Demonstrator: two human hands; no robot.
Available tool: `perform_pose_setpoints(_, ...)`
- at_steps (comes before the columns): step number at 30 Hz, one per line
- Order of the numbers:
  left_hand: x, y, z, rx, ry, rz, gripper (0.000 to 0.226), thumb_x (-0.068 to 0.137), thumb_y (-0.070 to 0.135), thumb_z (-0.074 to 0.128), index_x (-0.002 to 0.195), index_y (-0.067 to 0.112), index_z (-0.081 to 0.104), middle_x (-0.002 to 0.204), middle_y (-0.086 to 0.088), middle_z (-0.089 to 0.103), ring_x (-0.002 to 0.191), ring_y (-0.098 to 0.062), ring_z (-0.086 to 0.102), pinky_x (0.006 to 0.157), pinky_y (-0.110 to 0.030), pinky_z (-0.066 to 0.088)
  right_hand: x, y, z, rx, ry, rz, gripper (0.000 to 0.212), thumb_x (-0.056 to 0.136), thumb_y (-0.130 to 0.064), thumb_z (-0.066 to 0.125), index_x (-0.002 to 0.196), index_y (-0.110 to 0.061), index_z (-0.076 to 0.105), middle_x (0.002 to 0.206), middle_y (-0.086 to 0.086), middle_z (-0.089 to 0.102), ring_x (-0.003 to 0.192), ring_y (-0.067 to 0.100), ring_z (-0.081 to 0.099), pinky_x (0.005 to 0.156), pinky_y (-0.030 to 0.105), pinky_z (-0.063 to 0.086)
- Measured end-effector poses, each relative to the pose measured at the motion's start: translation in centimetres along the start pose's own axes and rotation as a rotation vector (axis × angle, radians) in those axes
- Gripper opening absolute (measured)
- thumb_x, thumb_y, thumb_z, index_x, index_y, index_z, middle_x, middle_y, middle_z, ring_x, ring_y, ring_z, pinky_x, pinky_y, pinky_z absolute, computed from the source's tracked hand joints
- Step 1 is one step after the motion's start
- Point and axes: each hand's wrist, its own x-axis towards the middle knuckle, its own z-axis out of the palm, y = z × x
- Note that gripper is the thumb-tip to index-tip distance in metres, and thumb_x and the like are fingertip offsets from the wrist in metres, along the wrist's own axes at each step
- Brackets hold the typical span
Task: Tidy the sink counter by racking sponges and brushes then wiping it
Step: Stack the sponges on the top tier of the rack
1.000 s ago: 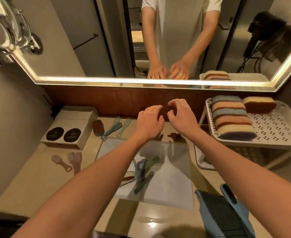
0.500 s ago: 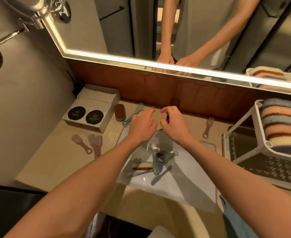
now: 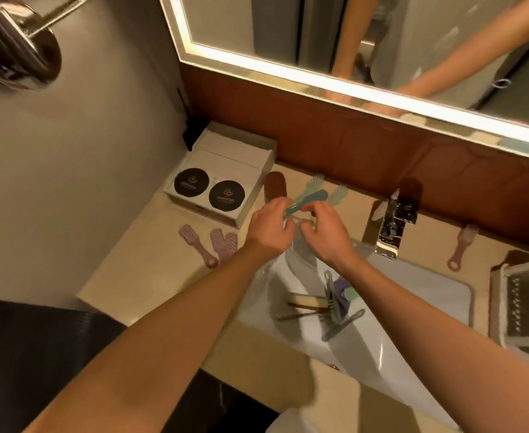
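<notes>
- Where the two hands meet above the back-left corner of the sink [image 3: 438, 295], the left hand [image 3: 268, 228] and right hand [image 3: 327, 232] share one teal brush [image 3: 307, 201]; the fingers of both are curled around its handle, and its head points up and right, clear of the counter.
- Two pale green brushes [image 3: 314, 182] lie on the counter [image 3: 150, 276] just behind the hands, partly hidden by them, beside a brown oval brush [image 3: 275, 187].
- Three pink brushes [image 3: 213, 245] lie left of the left wrist, two of them touching side by side, the third a little apart.
- One more pink brush [image 3: 463, 245] lies right of the chrome faucet [image 3: 393, 226], near the wooden backsplash.
- Inside the sink, a sponge [image 3: 308, 300] with a pale top rests among several grey-green and purple brushes [image 3: 335, 303] piled over one another.
- A white box [image 3: 225, 170] with two black round lids stands in the counter's back-left corner.
- At the right edge, a white perforated rack [image 3: 525, 310] is partly in view; its contents cannot be told.
</notes>
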Motion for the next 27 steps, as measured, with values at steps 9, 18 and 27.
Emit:
perform_pose_setpoints(9,3.2,-5.1,0.9,-0.145,-0.064,-0.177,0.052,0.098,0.008,0.045,0.149,0.015,0.044,0.153,-0.006,0.045,0.137,-0.022,0.045,0.114,-0.038,0.039,4.8,-1.2,5.8,0.079,-0.085,0.095,0.035,0.093,-0.017,0.054,0.127,-0.015,0.059,0.126,0.006,0.06,0.112,0.019,0.057,0.089,0.026,0.042)
perform_pose_setpoints(18,6.1,-7.9,1.7,-0.173,-0.152,-0.175,0.053,0.094,0.003,0.046,0.145,0.016,0.045,0.152,-0.005,0.043,0.136,-0.025,0.045,0.113,-0.045,0.04,9.2,-0.1,8.6,0.103,-0.084,0.167,0.047,0.091,-0.005,0.052,0.138,-0.005,0.053,0.136,0.014,0.059,0.124,0.029,0.055,0.102,0.03,0.041)
perform_pose_setpoints(27,6.8,-9.1,2.2,-0.09,-0.206,-0.215,0.066,0.091,0.009,0.061,0.148,0.027,0.033,0.154,-0.006,0.023,0.133,-0.033,0.045,0.106,-0.043,0.045,9.2,0.0,9.8,0.319,-0.098,0.273,0.059,0.082,0.017,0.044,0.134,-0.006,0.056,0.135,0.013,0.055,0.125,0.021,0.054,0.106,0.019,0.038)
